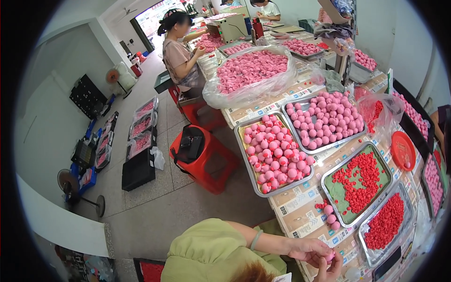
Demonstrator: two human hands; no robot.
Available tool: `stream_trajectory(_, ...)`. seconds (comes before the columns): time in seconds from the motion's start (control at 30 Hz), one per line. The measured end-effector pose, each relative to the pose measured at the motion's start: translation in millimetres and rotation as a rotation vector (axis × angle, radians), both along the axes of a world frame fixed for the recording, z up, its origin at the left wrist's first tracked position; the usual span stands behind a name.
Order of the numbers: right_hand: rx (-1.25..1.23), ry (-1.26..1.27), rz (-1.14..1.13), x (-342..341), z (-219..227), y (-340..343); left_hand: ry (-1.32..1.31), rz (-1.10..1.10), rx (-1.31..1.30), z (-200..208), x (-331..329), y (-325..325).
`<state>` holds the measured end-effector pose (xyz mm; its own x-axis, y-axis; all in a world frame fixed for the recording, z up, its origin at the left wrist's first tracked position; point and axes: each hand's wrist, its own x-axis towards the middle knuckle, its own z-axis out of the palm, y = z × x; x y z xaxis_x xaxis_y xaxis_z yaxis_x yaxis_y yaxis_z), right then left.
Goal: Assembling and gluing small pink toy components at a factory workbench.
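Observation:
Low at the right, my left hand [307,249], with a pale bangle on its wrist, pinches a small pink ball [330,256]. My right hand [330,271] meets it from below, its fingers closed on the same ball; part of that hand is cut off by the lower edge. Just beyond my hands, several loose pink balls [331,219] lie in a short row beside a few red pieces. Small red ring-like pieces [361,181] are spread in a green-bottomed metal tray [324,185]. Another metal tray [364,244] holds more red pieces [385,221].
Further up the table stand a tray of pink balls with red parts [275,152], a tray of plain pink balls [329,117] and a large plastic bag of pink pieces [251,70]. A dark phone [387,263] lies near my hands. A red stool [202,162] and a seated co-worker [181,51] are beyond.

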<state>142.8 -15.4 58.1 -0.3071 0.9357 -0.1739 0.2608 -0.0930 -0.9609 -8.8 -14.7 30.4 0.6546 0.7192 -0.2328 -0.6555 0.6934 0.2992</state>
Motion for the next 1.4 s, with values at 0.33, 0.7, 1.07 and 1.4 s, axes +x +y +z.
stream_trajectory(0.33,0.128,0.000,0.102,-7,-16,11,0.031,0.111,0.122,-4,-9,-6)
stream_trajectory(0.7,0.307,-0.049,0.322,38,-42,25,-0.008,0.068,0.215,15,-5,-12)
stream_trajectory(1.07,0.235,-0.043,0.325,52,-58,43,-0.014,0.027,0.201,3,0,-9)
stream_trajectory(1.4,0.073,-0.162,0.466,36,-14,39,-0.049,0.026,0.143,4,0,-8)
